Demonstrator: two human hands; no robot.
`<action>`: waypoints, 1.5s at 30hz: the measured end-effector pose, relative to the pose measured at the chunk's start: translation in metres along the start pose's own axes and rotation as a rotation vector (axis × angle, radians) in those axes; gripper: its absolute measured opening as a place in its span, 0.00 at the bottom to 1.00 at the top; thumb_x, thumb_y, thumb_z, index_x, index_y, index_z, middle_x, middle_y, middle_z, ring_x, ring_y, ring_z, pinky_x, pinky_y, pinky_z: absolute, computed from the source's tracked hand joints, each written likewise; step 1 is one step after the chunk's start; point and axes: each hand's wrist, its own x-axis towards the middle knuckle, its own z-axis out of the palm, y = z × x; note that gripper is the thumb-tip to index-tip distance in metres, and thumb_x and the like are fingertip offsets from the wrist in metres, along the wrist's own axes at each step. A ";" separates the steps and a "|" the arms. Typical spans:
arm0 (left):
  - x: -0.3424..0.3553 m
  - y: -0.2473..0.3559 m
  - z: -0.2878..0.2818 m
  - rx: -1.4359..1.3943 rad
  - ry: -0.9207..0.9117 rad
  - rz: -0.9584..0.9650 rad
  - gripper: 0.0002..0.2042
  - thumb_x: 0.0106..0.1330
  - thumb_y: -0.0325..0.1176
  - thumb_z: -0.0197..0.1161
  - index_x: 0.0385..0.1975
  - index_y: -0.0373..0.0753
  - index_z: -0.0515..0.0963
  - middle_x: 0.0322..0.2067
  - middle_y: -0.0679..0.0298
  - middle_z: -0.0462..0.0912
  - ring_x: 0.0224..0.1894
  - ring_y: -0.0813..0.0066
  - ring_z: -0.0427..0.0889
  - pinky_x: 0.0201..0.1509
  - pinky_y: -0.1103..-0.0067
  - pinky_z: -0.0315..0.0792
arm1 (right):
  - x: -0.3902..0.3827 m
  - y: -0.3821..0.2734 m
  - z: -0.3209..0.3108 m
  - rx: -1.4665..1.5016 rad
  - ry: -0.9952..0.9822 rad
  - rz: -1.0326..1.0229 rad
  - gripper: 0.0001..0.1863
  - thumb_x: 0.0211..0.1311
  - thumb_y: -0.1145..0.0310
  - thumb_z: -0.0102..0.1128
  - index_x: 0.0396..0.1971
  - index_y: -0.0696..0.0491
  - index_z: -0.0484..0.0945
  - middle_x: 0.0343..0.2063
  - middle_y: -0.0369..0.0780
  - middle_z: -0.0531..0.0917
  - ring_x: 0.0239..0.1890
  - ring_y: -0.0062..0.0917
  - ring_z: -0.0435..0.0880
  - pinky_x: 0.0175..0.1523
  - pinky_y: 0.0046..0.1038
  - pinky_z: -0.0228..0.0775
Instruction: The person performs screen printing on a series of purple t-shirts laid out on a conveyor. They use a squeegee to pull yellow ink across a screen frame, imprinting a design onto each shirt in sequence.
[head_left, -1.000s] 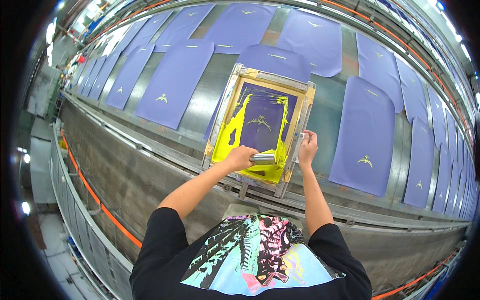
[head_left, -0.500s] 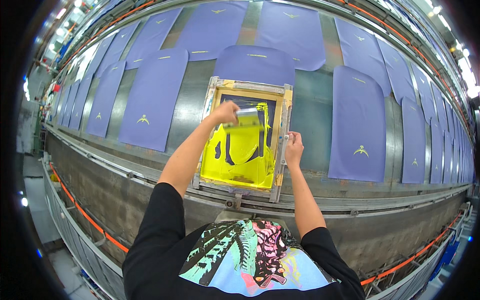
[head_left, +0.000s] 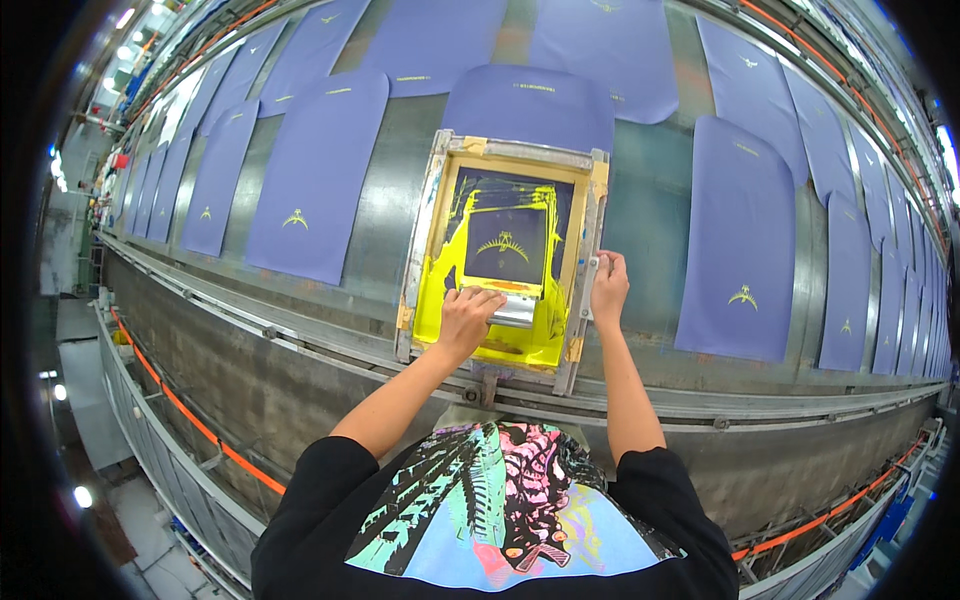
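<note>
Squeegee point(head_left: 515, 310): we judge stiff, light, ink-slick; left hand point(head_left: 468, 318) grip clamped on handle. Screen frame point(head_left: 585, 270) just right: rigid; right hand point(head_left: 607, 290) grip clamped on rail.

Black short-sleeved shirt (bright graphic print)

I note no packages, signs or display screens in the head view. One printing screen point(head_left: 425, 250): a rectangular grey metal frame lying flat on the long table, over the lower part of a purple fabric panel point(head_left: 530, 100). Its mesh point(head_left: 445, 300) is coated bright yellow, with a dark rectangular window point(head_left: 505, 245) at the centre carrying a small pale motif. A squeegee point(head_left: 517, 312) sits at the mesh's near edge, with the left hand point(head_left: 468, 315) closed on it. The right hand point(head_left: 607, 288) clasps the right rail.
</note>
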 end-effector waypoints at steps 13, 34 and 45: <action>0.191 -0.092 0.058 0.123 -0.151 -0.174 0.14 0.59 0.26 0.60 0.36 0.53 0.90 0.36 0.61 0.89 0.39 0.60 0.87 0.44 0.62 0.76 | 0.032 0.023 0.035 0.011 -0.013 0.018 0.12 0.77 0.61 0.52 0.42 0.53 0.80 0.16 0.38 0.71 0.19 0.23 0.68 0.29 0.33 0.62; 0.139 -0.017 -0.067 0.152 -0.171 -0.218 0.15 0.56 0.27 0.61 0.37 0.55 0.90 0.34 0.60 0.89 0.39 0.55 0.88 0.47 0.63 0.79 | -0.093 -0.061 -0.070 -0.033 -0.040 0.045 0.11 0.76 0.63 0.52 0.43 0.53 0.80 0.19 0.42 0.77 0.21 0.28 0.75 0.32 0.35 0.67; -0.146 0.174 0.022 0.156 -0.309 -0.117 0.17 0.55 0.25 0.60 0.40 0.55 0.89 0.39 0.69 0.89 0.42 0.67 0.85 0.44 0.64 0.73 | -0.180 0.104 -0.171 -0.017 -0.011 -0.057 0.12 0.76 0.61 0.52 0.42 0.53 0.81 0.24 0.41 0.81 0.27 0.28 0.78 0.39 0.36 0.71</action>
